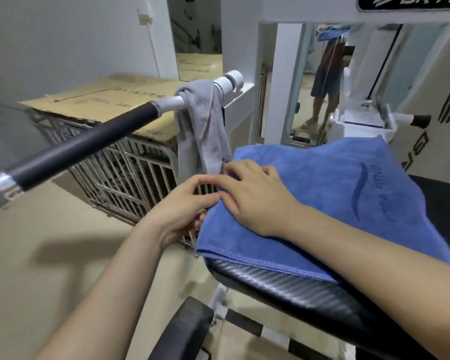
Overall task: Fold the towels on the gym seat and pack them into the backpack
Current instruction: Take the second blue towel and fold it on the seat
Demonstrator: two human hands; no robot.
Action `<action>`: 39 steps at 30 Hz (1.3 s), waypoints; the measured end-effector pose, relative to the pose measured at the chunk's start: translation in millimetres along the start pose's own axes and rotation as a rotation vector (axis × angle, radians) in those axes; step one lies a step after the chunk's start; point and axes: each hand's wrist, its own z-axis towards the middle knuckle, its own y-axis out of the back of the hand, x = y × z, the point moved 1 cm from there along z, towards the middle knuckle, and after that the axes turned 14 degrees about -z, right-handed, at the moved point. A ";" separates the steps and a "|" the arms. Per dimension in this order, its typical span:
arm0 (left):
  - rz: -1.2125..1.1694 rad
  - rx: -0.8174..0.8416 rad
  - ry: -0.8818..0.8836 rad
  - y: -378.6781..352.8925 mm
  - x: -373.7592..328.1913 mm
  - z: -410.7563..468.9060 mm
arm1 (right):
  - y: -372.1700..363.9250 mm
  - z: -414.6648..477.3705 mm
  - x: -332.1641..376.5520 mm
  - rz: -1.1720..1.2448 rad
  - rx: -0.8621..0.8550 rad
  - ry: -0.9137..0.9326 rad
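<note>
We are pinching the left edge of the folded blue microfibre towel (322, 193) with the thumb and fingertips of our left hand (182, 211), the fingers curled together around the hem where it is hanging off the side of the seat. Our right hand (255, 196) is lying palm-down on the same towel, its fingers slightly spread and pressing flat, the fingertips meeting those of the left hand at the towel's near-left corner.

The blue towel is lying doubled over on the black carbon-pattern padded gym seat (296, 289), covering most of the cushion, with a darker embossed logo showing toward its right side. Its front hem is running along the seat's front edge.

Just beyond our fingertips, a crumpled grey towel (203, 131) is hanging over the white metal handle bar with the black foam grip (89, 141), its lower end dangling close to the blue towel's far-left corner; we cannot tell whether they are touching.

Behind the bar, a metal wire cage topped with flattened brown cardboard (102, 100) is standing on the beige floor. A mirror (327, 81) beyond the seat is reflecting a person's legs.
</note>
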 end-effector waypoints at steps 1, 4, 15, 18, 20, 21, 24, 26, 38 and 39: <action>-0.072 0.014 0.010 1.6 1.9 -1.4 | 1.9 -1.7 3.7 0.010 -0.037 -0.049; -0.149 0.057 0.016 1.8 1.6 -0.4 | 19.8 -7.5 14.0 0.130 -0.092 -0.209; -0.295 0.051 0.020 -3.5 -5.2 45.9 | 30.0 -33.9 96.7 -0.108 0.318 -0.356; -0.325 0.037 0.011 -17.8 -8.6 58.3 | 38.1 -40.3 86.1 -0.050 0.071 -0.366; -0.363 0.057 0.006 -29.0 -16.4 68.4 | 46.7 -46.2 70.3 0.107 0.026 -0.385; -0.368 0.057 -0.002 -34.0 -21.5 74.9 | 49.1 -50.0 62.3 0.206 0.024 -0.404; -0.316 -0.009 -0.054 -49.7 -39.0 96.8 | 53.6 -59.5 43.2 0.549 -0.078 -0.500; -0.283 -0.043 -0.086 -61.8 -49.2 109.1 | 57.1 -64.8 30.6 0.769 -0.129 -0.582; -0.270 -0.242 -0.205 6.2 -29.8 38.9 | 89.5 -114.6 9.2 1.249 0.300 -0.360; -0.303 -0.279 -0.181 18.0 -24.0 29.0 | 87.8 -115.7 19.6 1.239 0.355 -0.320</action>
